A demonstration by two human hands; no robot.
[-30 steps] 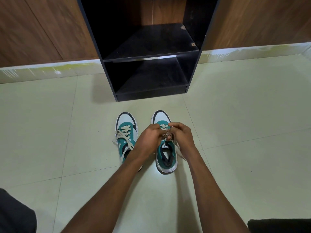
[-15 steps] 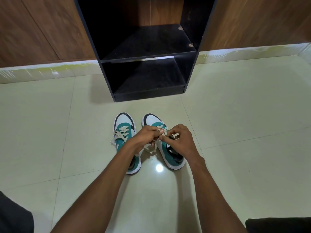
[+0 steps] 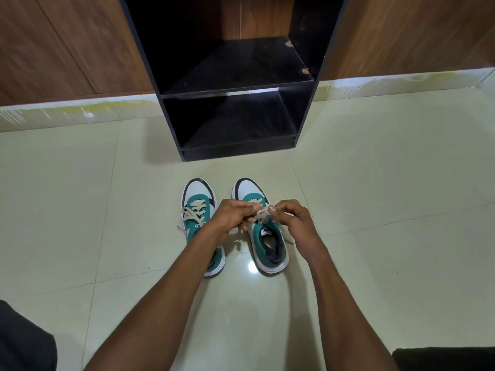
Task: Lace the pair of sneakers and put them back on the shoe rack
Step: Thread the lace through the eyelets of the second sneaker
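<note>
Two teal, white and black sneakers stand side by side on the tiled floor, toes toward the rack. The left sneaker [image 3: 198,210] shows cream laces crossed over its tongue; my left forearm covers its heel. Over the right sneaker [image 3: 266,242], my left hand [image 3: 233,218] and my right hand [image 3: 293,220] pinch its cream lace [image 3: 261,214] between fingertips, just above the tongue. A loose lace end trails on each side of that shoe. The black shoe rack [image 3: 235,87] stands beyond the sneakers, both visible shelves bare.
Wood-panelled wall with a pale skirting strip [image 3: 80,111] runs behind the rack. Cream floor tiles [image 3: 388,196] spread left and right of the shoes. Dark clothing shows at the bottom left corner [image 3: 24,341] and the bottom right corner [image 3: 442,358].
The right sneaker swung its toe to the left, then straightened somewhat. Both hands stayed on its lace and now pinch it a little further apart.
</note>
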